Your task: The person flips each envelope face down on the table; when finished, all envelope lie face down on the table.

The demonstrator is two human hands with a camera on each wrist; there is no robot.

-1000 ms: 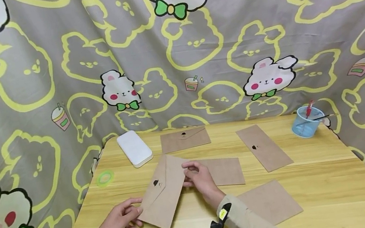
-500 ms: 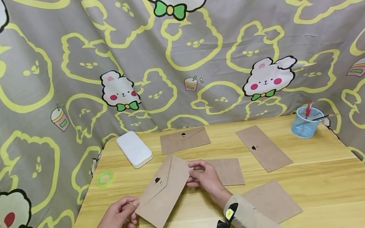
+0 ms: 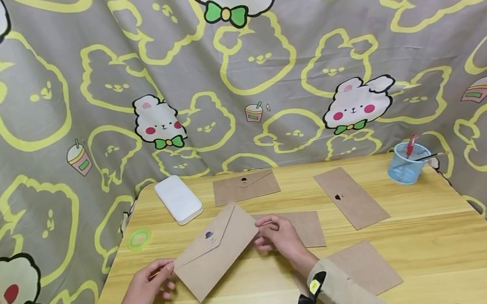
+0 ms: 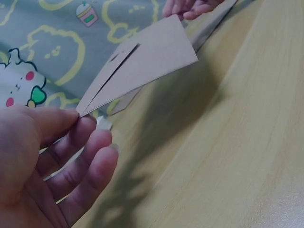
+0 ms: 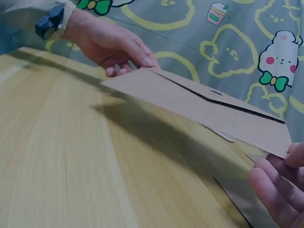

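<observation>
A brown kraft envelope [image 3: 215, 255] with a pointed flap and a small dark hat print is held tilted above the table, flap side up. My left hand [image 3: 147, 288] pinches its left end between thumb and forefinger; in the left wrist view the other fingers of the left hand [image 4: 66, 161] curl loosely below. At the opposite end, my right hand [image 3: 283, 240] pinches the edge, and the right wrist view shows part of the right hand [image 5: 282, 178] at that corner. The envelope [image 5: 199, 104] casts a shadow on the wood beneath it.
Further brown envelopes lie flat: one at the back [image 3: 246, 187], one at right [image 3: 351, 198], one partly behind my right hand [image 3: 308, 227], and some near my right sleeve [image 3: 366, 266]. A white box [image 3: 178, 199], a green ring [image 3: 140, 238] and a blue pen cup [image 3: 407, 166] stand farther out.
The envelope has turned clockwise and now lies more lengthwise between my hands. My left hand has shifted slightly left and up, my right hand slightly right; both keep hold.
</observation>
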